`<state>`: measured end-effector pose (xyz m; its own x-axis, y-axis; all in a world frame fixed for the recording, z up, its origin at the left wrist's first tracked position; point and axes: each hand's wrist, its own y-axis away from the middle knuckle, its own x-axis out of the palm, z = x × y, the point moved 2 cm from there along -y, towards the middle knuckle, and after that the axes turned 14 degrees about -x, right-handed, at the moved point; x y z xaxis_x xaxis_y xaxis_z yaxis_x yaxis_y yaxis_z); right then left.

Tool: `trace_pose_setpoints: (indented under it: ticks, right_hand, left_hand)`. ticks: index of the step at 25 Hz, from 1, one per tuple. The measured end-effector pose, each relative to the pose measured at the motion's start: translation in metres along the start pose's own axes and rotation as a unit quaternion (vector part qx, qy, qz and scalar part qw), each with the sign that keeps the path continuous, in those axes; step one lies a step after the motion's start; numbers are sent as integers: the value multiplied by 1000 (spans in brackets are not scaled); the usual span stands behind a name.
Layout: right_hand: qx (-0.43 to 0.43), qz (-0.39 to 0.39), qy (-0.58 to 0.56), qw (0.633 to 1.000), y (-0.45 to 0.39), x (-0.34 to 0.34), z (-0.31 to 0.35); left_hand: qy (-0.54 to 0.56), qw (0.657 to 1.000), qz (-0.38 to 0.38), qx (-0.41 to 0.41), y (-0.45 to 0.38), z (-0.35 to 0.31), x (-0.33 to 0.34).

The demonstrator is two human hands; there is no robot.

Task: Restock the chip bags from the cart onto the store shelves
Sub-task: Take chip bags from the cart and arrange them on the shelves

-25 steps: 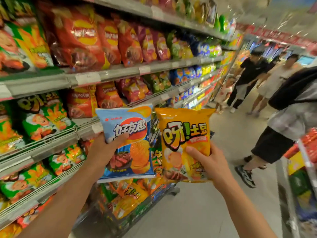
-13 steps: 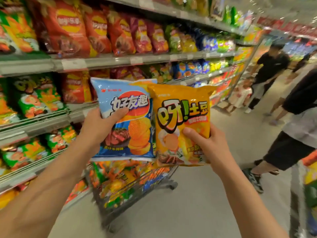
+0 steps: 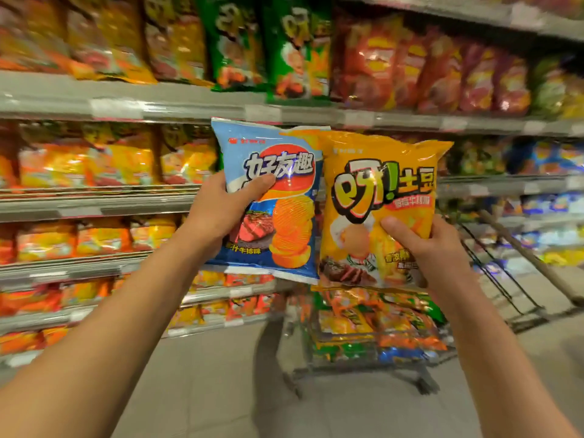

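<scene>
Two hands are raised, the left hand [image 3: 221,213] gripping one blue chip bag [image 3: 271,200] and the right hand [image 3: 433,248] gripping one yellow chip bag [image 3: 379,197], side by side above one loaded cart [image 3: 373,330], before blurred stocked shelves [image 3: 189,105].

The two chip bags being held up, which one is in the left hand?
The blue bag, gripped by the left hand; the right hand holds the orange bag.
</scene>
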<state>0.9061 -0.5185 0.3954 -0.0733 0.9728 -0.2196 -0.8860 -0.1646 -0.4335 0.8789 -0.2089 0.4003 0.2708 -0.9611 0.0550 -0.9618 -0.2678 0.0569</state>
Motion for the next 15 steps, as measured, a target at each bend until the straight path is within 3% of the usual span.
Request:
trace_pose_setpoints:
  ticks: [9,15]
  right_hand:
    - [-41,80,-29,996,-18,253,77]
    - [-62,118,-41,990,-24,364,108]
  left_hand:
    - [12,996,-88,29,19,-38,-261]
    - [15,991,-124,45,32,-44,-372]
